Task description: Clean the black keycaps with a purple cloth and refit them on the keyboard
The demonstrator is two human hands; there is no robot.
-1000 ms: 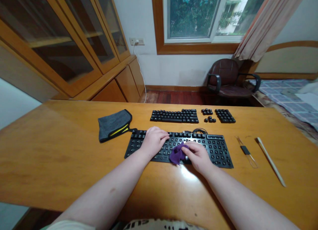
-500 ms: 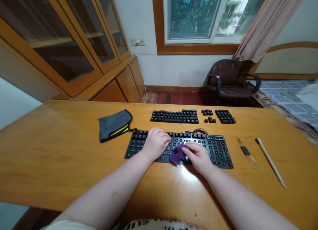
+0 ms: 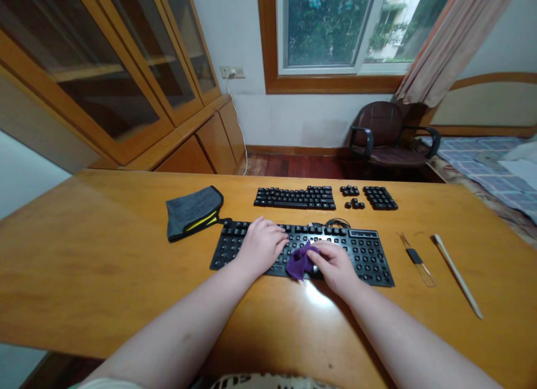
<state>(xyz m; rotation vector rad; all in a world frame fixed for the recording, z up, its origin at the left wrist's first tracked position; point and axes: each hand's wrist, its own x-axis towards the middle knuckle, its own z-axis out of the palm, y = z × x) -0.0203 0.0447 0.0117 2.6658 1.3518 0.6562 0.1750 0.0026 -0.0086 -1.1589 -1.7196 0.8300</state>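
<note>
A black keyboard [image 3: 369, 260] with most of its keycaps off lies across the table before me; a row of caps stays along its far edge. My left hand [image 3: 263, 243] rests on its left-middle part, fingers laid out over the bare key switches, holding nothing. Pinched in the fingers of my right hand [image 3: 335, 265] is a small purple cloth [image 3: 300, 261], pressed against the keyboard right of the middle. The cloth hides the switches under it.
Loose black keycaps [image 3: 293, 197] sit in groups behind the keyboard, with a number-pad block [image 3: 380, 197] farther right. A grey cloth [image 3: 193, 210] with yellow lining lies at left. On the right are a wire keycap puller [image 3: 414, 257] and a pale-handled brush [image 3: 458, 277].
Almost nothing differs. Both hands, the purple cloth and the keyboard stay in the same places; the whole view has shifted very slightly.
</note>
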